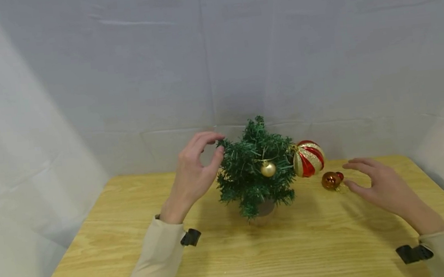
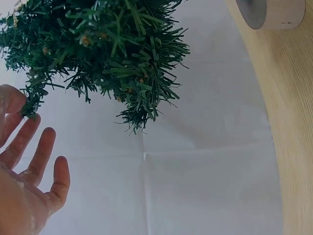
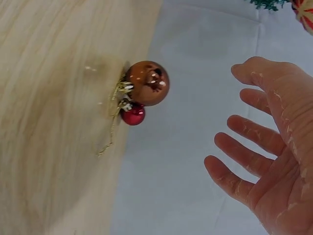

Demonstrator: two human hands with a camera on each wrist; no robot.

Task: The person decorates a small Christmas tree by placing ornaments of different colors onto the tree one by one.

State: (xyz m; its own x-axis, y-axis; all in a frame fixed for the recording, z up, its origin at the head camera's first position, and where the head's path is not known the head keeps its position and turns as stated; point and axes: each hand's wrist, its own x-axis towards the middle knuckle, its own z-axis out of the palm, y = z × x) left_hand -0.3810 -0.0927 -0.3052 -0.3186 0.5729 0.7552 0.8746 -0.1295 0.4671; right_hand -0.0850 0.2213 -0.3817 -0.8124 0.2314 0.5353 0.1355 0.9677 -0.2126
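A small artificial Christmas tree [image 1: 240, 154] stands upright on the wooden table. My left hand [image 1: 195, 173] pinches the tip of a left-side branch [image 2: 32, 100] between thumb and finger, its other fingers spread. A small gold bauble [image 1: 268, 169] hangs at the tree's front, and a large red-and-gold striped bauble [image 1: 308, 159] hangs on its right. Right of the tree, a shiny copper bauble [image 3: 148, 83] lies on the table beside a smaller dark red one [image 3: 133, 115], both with gold caps. Just beyond them hovers my right hand [image 1: 387, 186], fingers spread and apart from the baubles.
The tree's round base [image 2: 281, 13] rests on the table [image 1: 235, 263]. A pale cloth backdrop [image 1: 150, 74] rises behind the table and along both sides. A thin gold cord [image 3: 112, 132] trails from the loose baubles.
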